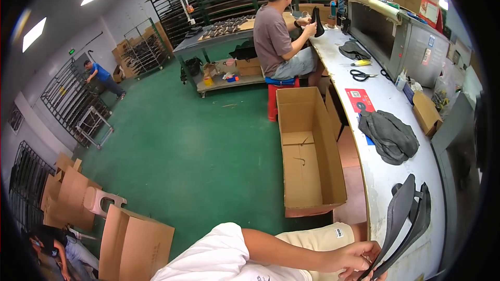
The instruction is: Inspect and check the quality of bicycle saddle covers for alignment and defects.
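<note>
At the lower right, my left hand (358, 258) is closed around the lower end of a black curved padded piece (398, 218). This piece has two long, slim sides that spread apart toward the top, with a small dark part between them. I cannot make out its exact kind. It stands tilted over the pale worktable (376, 190), its lower end hidden by my fingers and the picture's edge. My right hand does not show. Farther along the table lies a crumpled dark grey cloth (389, 136), beside a red card (359, 100).
Left of the table stands an open cardboard box (307, 161) with scraps inside. Black-handled scissors (361, 75) and a yellow tool (361, 63) lie farther up. A seated co-worker (276, 36) handles a black piece. Another carton (136, 242) and a stool (104, 201) stand lower left.
</note>
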Action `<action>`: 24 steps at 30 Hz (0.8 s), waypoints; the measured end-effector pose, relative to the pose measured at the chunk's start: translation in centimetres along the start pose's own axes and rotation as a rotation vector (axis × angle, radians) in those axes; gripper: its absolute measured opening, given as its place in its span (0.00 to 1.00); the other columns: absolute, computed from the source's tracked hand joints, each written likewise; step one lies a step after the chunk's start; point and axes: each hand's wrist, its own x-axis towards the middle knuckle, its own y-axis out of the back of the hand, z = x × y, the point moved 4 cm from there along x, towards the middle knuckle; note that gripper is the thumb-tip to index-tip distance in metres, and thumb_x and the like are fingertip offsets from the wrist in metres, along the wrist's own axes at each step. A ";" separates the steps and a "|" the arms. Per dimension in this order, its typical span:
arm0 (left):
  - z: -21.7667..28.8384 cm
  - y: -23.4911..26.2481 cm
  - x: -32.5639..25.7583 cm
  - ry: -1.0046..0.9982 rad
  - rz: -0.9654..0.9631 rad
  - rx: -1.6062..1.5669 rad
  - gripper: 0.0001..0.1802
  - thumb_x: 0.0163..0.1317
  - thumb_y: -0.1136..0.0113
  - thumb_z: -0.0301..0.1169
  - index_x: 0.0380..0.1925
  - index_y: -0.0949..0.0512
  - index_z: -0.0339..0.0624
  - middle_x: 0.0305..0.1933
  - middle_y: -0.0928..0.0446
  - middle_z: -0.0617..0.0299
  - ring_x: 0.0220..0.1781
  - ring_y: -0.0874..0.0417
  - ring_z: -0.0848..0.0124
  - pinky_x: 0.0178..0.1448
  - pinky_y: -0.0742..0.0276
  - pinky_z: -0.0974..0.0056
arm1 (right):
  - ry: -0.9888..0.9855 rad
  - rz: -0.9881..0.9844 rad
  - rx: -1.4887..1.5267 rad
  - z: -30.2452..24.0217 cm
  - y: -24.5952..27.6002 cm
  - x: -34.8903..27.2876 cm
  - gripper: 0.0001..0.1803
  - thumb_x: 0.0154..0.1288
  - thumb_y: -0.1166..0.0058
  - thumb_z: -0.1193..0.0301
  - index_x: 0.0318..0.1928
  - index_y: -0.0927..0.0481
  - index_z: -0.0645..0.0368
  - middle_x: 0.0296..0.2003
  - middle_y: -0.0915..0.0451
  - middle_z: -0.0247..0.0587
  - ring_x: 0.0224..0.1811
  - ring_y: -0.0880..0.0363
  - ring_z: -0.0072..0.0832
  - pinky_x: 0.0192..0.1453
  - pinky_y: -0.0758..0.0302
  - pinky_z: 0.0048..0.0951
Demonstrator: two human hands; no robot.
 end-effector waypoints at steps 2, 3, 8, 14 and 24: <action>-0.9 -0.2 -0.8 -0.092 0.147 0.126 0.15 0.68 0.46 0.34 0.44 0.27 0.31 0.26 0.22 0.56 0.20 0.22 0.67 0.20 0.31 0.67 | 0.016 0.016 0.019 -0.9 -1.5 -0.8 0.26 0.59 0.35 0.73 0.55 0.30 0.65 0.29 0.22 0.45 0.21 0.28 0.29 0.23 0.27 0.28; -1.1 -0.2 -0.9 -0.101 0.139 0.126 0.15 0.68 0.46 0.34 0.44 0.27 0.31 0.26 0.22 0.56 0.20 0.22 0.67 0.20 0.31 0.67 | 0.005 0.024 0.021 -0.7 -0.9 -1.1 0.25 0.58 0.35 0.73 0.54 0.30 0.66 0.28 0.23 0.44 0.21 0.28 0.29 0.23 0.27 0.28; -2.8 0.1 -1.9 0.052 0.064 -0.354 0.25 0.58 0.38 0.30 0.52 0.32 0.30 0.32 0.20 0.55 0.23 0.17 0.69 0.19 0.29 0.71 | 0.092 0.002 0.053 -0.8 -1.2 -2.8 0.25 0.57 0.34 0.72 0.52 0.29 0.68 0.27 0.23 0.44 0.21 0.27 0.28 0.23 0.26 0.28; -1.6 -0.8 -3.7 -0.092 0.020 0.023 0.24 0.58 0.35 0.29 0.52 0.31 0.32 0.41 0.20 0.53 0.32 0.17 0.67 0.28 0.24 0.67 | 0.148 0.151 -0.114 -0.2 0.1 -3.8 0.24 0.60 0.38 0.75 0.55 0.30 0.66 0.34 0.21 0.45 0.25 0.25 0.29 0.24 0.27 0.25; 0.8 2.5 -3.5 -0.153 0.259 0.119 0.24 0.66 0.39 0.28 0.61 0.33 0.38 0.59 0.29 0.59 0.62 0.28 0.70 0.66 0.32 0.61 | 0.174 -0.065 -0.688 2.3 2.4 -4.8 0.22 0.68 0.45 0.78 0.61 0.30 0.69 0.44 0.20 0.47 0.38 0.20 0.31 0.43 0.22 0.30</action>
